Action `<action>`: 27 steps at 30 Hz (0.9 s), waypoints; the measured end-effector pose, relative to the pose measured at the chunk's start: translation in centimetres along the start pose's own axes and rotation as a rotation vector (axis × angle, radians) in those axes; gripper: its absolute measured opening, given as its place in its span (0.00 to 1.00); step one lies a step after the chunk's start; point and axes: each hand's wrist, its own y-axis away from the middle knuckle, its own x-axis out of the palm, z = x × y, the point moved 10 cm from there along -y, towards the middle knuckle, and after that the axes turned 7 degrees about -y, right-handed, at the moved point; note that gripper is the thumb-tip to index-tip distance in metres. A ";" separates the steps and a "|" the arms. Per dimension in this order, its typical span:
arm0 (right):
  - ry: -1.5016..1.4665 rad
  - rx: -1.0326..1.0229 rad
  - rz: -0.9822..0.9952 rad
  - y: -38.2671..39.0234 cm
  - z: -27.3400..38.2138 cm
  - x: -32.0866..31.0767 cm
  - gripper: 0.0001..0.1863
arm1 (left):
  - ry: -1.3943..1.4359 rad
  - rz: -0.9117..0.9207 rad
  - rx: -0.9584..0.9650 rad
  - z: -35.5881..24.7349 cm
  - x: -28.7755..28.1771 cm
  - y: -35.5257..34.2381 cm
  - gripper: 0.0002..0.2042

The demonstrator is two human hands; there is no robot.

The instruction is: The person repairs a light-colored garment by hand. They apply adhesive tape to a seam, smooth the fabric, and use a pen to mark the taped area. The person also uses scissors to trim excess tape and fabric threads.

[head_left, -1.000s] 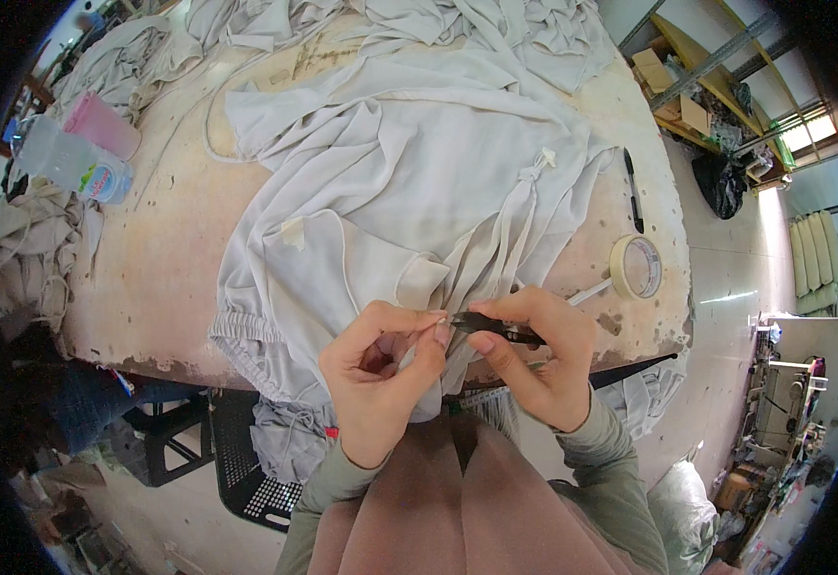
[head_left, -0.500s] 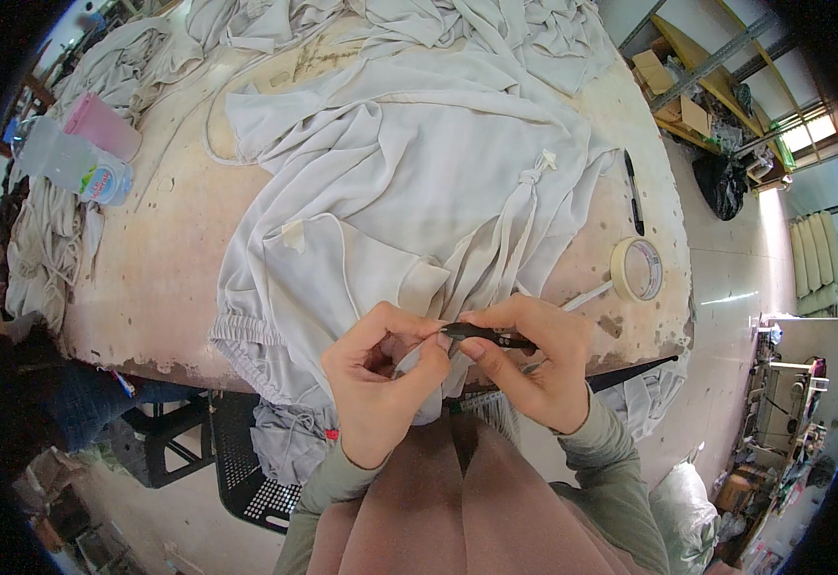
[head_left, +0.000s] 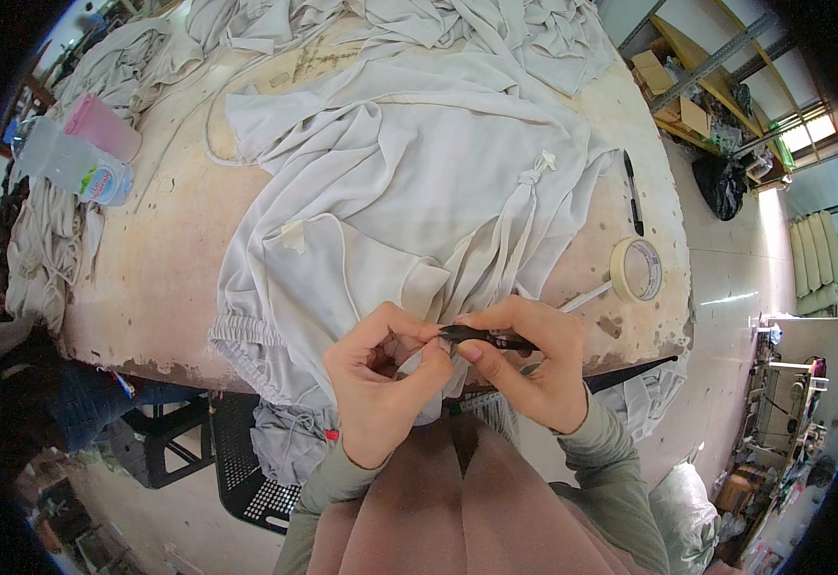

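A pale grey garment with a gathered elastic edge and a knotted tie is spread over the table, its near part hanging at the front edge. My left hand is closed, thumb and forefinger pinching a bit of this fabric. In my right hand is a small black tool that looks like thread snips. Its tip meets the fabric at my left fingertips. My fingers cover most of the tool, so its blades cannot be made out clearly.
A roll of cream tape and a black pen lie to the right on the worn table. At left are a plastic bottle and a pink cup. More grey garments are heaped along the far side. A black perforated chair stands below.
Both hands stay almost in place at the same spot of fabric. My right hand and the black tool have shifted very slightly left. The dark shape at the far left has moved.
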 end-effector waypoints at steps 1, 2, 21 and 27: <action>0.004 -0.012 -0.005 0.0 0.1 0.0 0.09 | 0.001 0.002 -0.005 0.1 0.0 0.0 0.03; 0.014 -0.029 -0.010 0.0 0.2 -0.1 0.08 | 0.008 -0.002 0.000 0.0 0.0 0.0 0.03; 0.015 0.001 -0.020 0.3 -0.1 -0.1 0.08 | -0.063 -0.024 -0.005 -0.2 -0.3 0.1 0.04; -0.033 0.115 0.027 0.4 -1.1 0.3 0.07 | -0.043 -0.013 0.013 -0.3 -0.3 0.0 0.04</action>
